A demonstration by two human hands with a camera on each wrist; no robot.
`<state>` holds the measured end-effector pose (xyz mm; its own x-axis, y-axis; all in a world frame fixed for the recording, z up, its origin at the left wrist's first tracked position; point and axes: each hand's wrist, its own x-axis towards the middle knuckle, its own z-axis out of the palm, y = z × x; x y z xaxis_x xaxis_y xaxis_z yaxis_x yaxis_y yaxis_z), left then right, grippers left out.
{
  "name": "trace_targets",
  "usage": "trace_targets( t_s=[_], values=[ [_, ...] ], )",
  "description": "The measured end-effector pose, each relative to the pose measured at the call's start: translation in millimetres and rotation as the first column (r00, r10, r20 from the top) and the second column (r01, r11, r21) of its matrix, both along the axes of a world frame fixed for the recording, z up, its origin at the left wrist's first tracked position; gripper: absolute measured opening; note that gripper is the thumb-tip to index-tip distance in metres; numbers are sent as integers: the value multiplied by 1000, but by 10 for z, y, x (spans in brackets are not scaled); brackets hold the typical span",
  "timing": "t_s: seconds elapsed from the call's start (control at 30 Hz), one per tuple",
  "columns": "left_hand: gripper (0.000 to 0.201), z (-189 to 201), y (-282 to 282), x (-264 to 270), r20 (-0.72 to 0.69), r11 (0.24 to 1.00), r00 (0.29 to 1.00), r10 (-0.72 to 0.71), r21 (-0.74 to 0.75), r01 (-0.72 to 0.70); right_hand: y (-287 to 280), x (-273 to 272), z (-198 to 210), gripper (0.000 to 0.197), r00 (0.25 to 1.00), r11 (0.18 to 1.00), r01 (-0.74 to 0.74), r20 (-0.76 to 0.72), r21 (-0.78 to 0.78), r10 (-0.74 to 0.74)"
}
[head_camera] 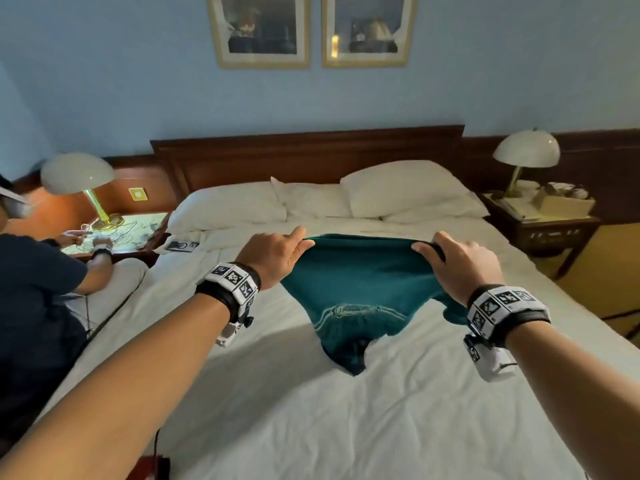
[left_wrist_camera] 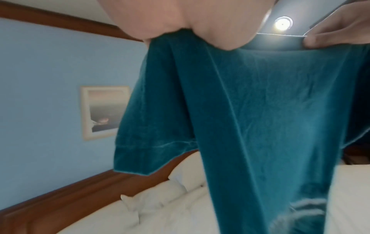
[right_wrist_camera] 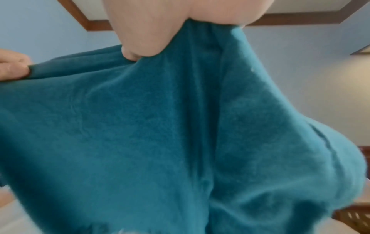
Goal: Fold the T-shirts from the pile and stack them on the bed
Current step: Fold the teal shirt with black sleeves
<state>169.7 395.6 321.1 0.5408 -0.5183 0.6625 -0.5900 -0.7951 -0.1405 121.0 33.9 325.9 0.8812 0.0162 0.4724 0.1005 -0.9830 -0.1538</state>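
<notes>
A blue-walled bedroom holds a wide bed with white sheets [head_camera: 346, 393], set against a dark wooden headboard [head_camera: 308, 150]. Two gold-framed pictures [head_camera: 259, 29] hang above it, and white pillows [head_camera: 398, 187] lie across the head end. A white dome-shaded brass lamp [head_camera: 78, 174] stands on the nightstand at the left, with tangled cables beside its base; a second dome lamp [head_camera: 526, 148] stands on the dark wooden nightstand [head_camera: 543, 223] at the right, next to a box of small items. Another person in a dark top [head_camera: 31, 289] leans at the bed's left edge, reaching toward the left nightstand, well apart from the garment. A dark phone-like object [head_camera: 181, 245] lies on the sheet near the left pillow.

The teal short-sleeved cotton T-shirt [head_camera: 360, 278] hangs above the middle of the bed, stretched between both hands. The left hand [head_camera: 277, 254] pinches one end of the upper edge between thumb and fingers; the right hand [head_camera: 460, 261] grips the other end, fingers curled over the cloth. The held edge runs left to right, parallel to the headboard. The body drops from it toward the near side, narrowing, with its pale printed emblem low down and its lowest part touching the sheet. One sleeve [left_wrist_camera: 144, 142] dangles on the left side.
</notes>
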Motion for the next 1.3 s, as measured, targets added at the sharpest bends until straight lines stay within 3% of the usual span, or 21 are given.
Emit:
trace_targets(
  t_s=[0.17,0.33,0.53,0.67,0.77,0.87,0.93,0.97,1.0,1.03,1.07,1.1,1.13,1.17,1.2,1.3],
  values=[
    [40,-1136,93,-866,-196,1000,981,2,24,3,47,-880,-1098,56,958,997,-78,-278,-11,72],
    [47,-2360,169,-1769,-455,996,888,72,76,-41,126,-1731,-2277,61,850,988,-149,-516,-41,107],
    [32,-3682,199,-2742,-717,966,665,209,258,-25,129,-2593,-3620,33,715,965,-259,-663,42,221],
    [46,-4195,179,-3328,-797,925,553,243,361,114,123,-3106,-4252,32,667,941,-339,-708,-15,230],
    [37,-4479,204,-3674,-854,915,440,278,375,150,146,-3468,-4525,20,665,940,-341,-701,20,256],
    [8,-4579,195,-3941,-882,903,357,307,389,184,195,-3717,-4583,49,638,973,-218,-742,82,205],
    [36,-4545,193,-3937,-903,940,260,342,326,-103,155,-3704,-4598,52,706,991,-55,-697,124,127],
    [40,-4552,193,-3898,-901,919,250,354,285,-273,120,-3668,-4615,45,744,990,47,-666,136,57],
    [33,-4577,207,-3846,-865,875,309,394,251,-413,91,-3620,-4609,32,758,979,163,-651,127,-42],
    [21,-4584,219,-3780,-824,812,308,476,277,-513,30,-3572,-4641,21,745,949,286,-653,129,-136],
    [19,-4601,223,-3711,-805,740,244,541,319,-592,-27,-3509,-4658,27,702,899,413,-680,147,-212],
    [28,-4620,223,-3642,-806,680,120,580,399,-615,-76,-3453,-4679,40,647,834,523,-719,176,-254],
    [35,-4648,228,-3587,-801,635,0,599,475,-609,-107,-3394,-4686,50,585,765,617,-757,184,-291],
    [41,-4688,233,-3555,-783,607,-66,618,529,-593,-132,-3334,-4715,55,534,698,692,-783,187,-320],
    [44,-4729,222,-3553,-766,612,-78,638,566,-553,-141,-3276,-4731,58,487,637,750,-801,179,-347],
    [40,-4807,196,-3603,-752,654,-3,659,575,-492,-203,-3151,-4816,59,426,454,858,-827,241,-367]
  ],
)
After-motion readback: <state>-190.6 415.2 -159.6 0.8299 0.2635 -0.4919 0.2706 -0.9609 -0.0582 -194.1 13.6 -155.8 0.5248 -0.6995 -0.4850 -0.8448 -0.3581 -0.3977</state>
